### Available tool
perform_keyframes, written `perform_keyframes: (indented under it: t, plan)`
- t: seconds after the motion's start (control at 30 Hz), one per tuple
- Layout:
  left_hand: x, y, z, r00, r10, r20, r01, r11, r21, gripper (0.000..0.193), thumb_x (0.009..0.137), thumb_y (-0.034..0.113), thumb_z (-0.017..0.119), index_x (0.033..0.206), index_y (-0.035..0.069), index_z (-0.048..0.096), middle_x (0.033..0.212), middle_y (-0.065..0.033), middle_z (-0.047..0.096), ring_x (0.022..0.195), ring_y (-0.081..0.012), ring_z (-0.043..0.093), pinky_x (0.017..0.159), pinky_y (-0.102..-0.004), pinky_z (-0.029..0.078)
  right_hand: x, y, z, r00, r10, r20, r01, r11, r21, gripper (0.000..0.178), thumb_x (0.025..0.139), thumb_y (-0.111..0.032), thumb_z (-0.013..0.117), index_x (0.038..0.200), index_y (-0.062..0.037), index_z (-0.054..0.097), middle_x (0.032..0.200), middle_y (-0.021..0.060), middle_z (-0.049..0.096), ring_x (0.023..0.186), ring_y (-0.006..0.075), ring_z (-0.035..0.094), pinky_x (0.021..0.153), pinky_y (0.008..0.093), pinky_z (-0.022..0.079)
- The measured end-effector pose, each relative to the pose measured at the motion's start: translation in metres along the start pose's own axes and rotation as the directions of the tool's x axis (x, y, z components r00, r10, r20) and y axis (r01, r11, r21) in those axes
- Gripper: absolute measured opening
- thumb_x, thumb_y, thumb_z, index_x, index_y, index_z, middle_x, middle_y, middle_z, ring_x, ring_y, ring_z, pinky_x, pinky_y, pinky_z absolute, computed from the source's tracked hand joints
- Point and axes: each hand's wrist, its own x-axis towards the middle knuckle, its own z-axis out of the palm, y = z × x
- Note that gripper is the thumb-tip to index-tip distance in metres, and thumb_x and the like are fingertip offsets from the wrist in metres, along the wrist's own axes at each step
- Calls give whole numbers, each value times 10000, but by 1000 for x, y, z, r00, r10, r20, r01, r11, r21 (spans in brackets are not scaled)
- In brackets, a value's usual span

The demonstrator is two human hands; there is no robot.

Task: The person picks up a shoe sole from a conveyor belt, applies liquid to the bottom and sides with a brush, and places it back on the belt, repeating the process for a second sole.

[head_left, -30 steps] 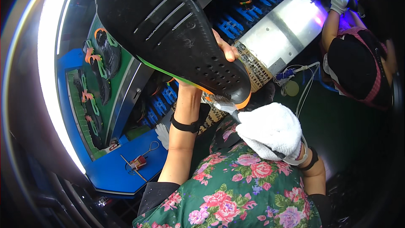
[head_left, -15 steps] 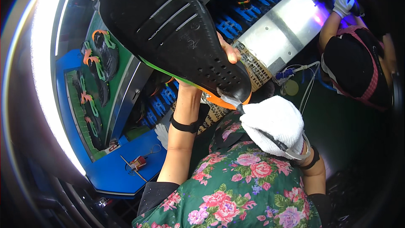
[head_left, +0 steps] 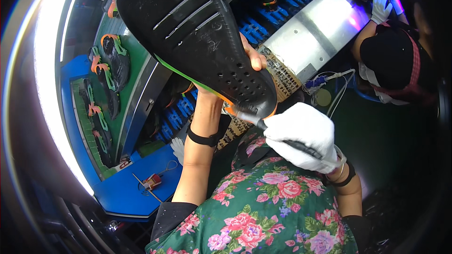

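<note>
A large black shoe (head_left: 197, 33) with an orange and green edge is held up, its sole side facing me. Three long slots and a cluster of round holes mark that side. My bare left hand (head_left: 252, 54) is closed round its narrow end from behind, so most of the fingers are hidden. In a white knitted glove, my right hand (head_left: 301, 136) grips a brush (head_left: 252, 118) with a dark handle and a pale, flat tip. That tip lies against the orange edge at the shoe's narrow end. A pale tube loops round my right wrist.
Several black shoes with orange and green trim (head_left: 108, 75) lie on a green belt at left. Below it, a blue table (head_left: 127, 193) bears a small red object. A metal panel (head_left: 310, 33) and blue racks (head_left: 278, 11) stretch behind. At far right, a gloved co-worker (head_left: 395, 61) handles another shoe.
My right hand has moved slightly left, sliding the brush tip along the orange edge. The shoe has shifted a little. At right, the co-worker's arms have moved.
</note>
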Motion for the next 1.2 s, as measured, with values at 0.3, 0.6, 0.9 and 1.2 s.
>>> perform_keyframes:
  t: [0.3,0.6,0.9,1.2]
  plan:
    - [-7,4,-5,994,-92,-61,96,993,69,398,1012,312,666,1140,-62,622,976,-162,615,938,-356,734,948,-527,590,-3,14,8,992,-121,20,122,991,-55,233,764,-14,842,986,-58,787,952,105,777,793,258,728,699,356,575]
    - [-27,11,-15,951,-124,-284,160,981,106,948,927,812,421,1326,-36,559,1104,-210,654,867,-380,733,854,-536,617,2,20,8,985,-159,68,163,985,-52,265,778,-19,839,1033,-78,795,1010,93,786,846,269,739,764,367,587]
    - [-33,21,-28,944,-326,-58,320,943,-89,1275,769,1017,229,1553,25,390,1341,-237,624,1054,-404,724,868,-560,642,9,16,20,979,-66,195,31,983,179,227,780,-29,860,998,-74,816,1016,88,800,871,264,755,775,375,595]
    - [-45,37,-30,815,-527,-241,525,848,-80,1171,847,950,295,1566,32,400,1376,-241,617,1114,-352,726,865,-521,666,12,14,30,947,-68,314,-48,937,346,211,792,-66,871,993,-81,810,994,79,795,856,242,741,748,344,581]
